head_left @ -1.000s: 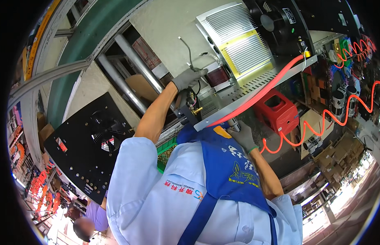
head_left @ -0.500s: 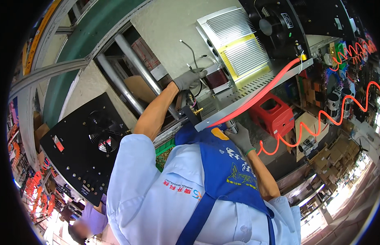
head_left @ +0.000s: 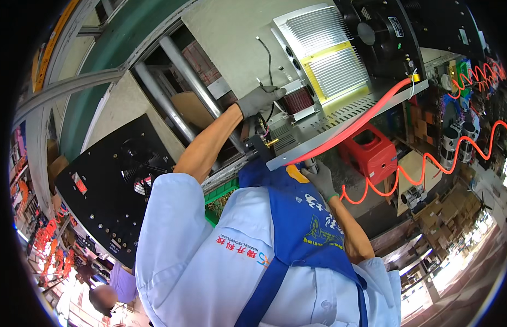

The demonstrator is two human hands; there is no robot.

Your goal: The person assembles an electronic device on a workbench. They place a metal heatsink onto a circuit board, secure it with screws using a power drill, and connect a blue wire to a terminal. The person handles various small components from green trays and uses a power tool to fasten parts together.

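My gloved left hand (head_left: 261, 101) is curled at the near-left end of a small transformer (head_left: 297, 102) with a dark red winding, fingers pressed on its edge. The transformer sits on a slotted metal chassis (head_left: 340, 115), beside a finned aluminium heat sink (head_left: 336, 54) with yellow strips. Loose black wires (head_left: 268, 54) rise past the hand. Below the chassis edge, my gloved right hand (head_left: 321, 179) is wrapped round a silver cylindrical air tool (head_left: 312, 165). The tool's working end is hidden behind the chassis. A thick red sleeve (head_left: 354, 128) lies along the chassis edge.
Black fan panel (head_left: 370, 32) stands at the chassis's far right; another black panel (head_left: 114, 188) is at left. Metal rollers (head_left: 190, 82) lie under my left forearm. A red plastic stool (head_left: 370, 155) and coiled orange hose (head_left: 427, 163) are at right, a green crate (head_left: 220, 196) near my waist.
The bench and chassis have shifted slightly right and up in view. My left hand stays at the transformer, its fingers a little more extended. My right hand still grips the tool.
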